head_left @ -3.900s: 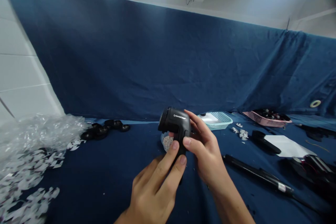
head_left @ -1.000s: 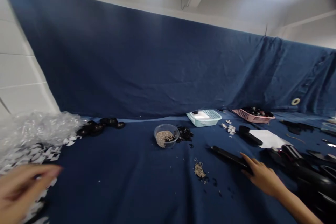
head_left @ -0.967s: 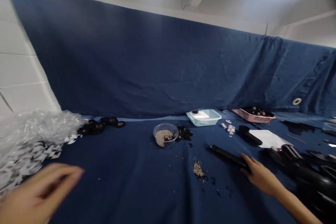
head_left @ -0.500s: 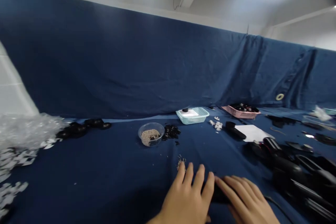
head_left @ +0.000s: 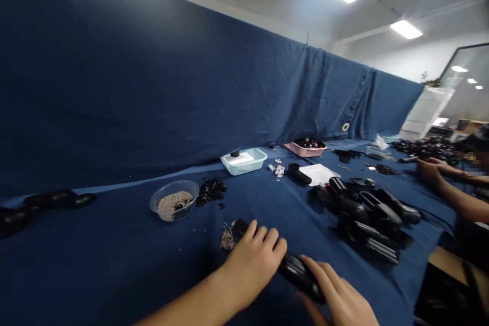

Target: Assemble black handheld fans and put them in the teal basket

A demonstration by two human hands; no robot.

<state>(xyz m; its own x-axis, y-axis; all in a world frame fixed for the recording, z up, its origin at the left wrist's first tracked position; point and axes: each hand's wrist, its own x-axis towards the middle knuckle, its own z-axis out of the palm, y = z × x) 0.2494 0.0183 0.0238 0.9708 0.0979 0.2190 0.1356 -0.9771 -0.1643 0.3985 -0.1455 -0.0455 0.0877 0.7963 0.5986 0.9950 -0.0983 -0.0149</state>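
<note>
A long black tool (head_left: 296, 271) lies on the blue cloth table (head_left: 114, 260) near the front edge. My left hand (head_left: 254, 260) rests over its far end with the fingers curled round it. My right hand (head_left: 338, 298) grips the near end from the right. A small heap of silvery screws (head_left: 228, 239) lies just left of the tool's tip.
A clear bowl of screws (head_left: 174, 202) and a pile of small black parts (head_left: 211, 189) sit further back. Behind stand a teal basket (head_left: 244, 161) and a pink basket (head_left: 305, 148). Black device housings (head_left: 369, 214) crowd the right. Another person's hands (head_left: 430, 169) are at the far right.
The black device I held in both hands is gone. My right hand reached to the long black tool, my left hand joined it, and my view has swung to the right.
</note>
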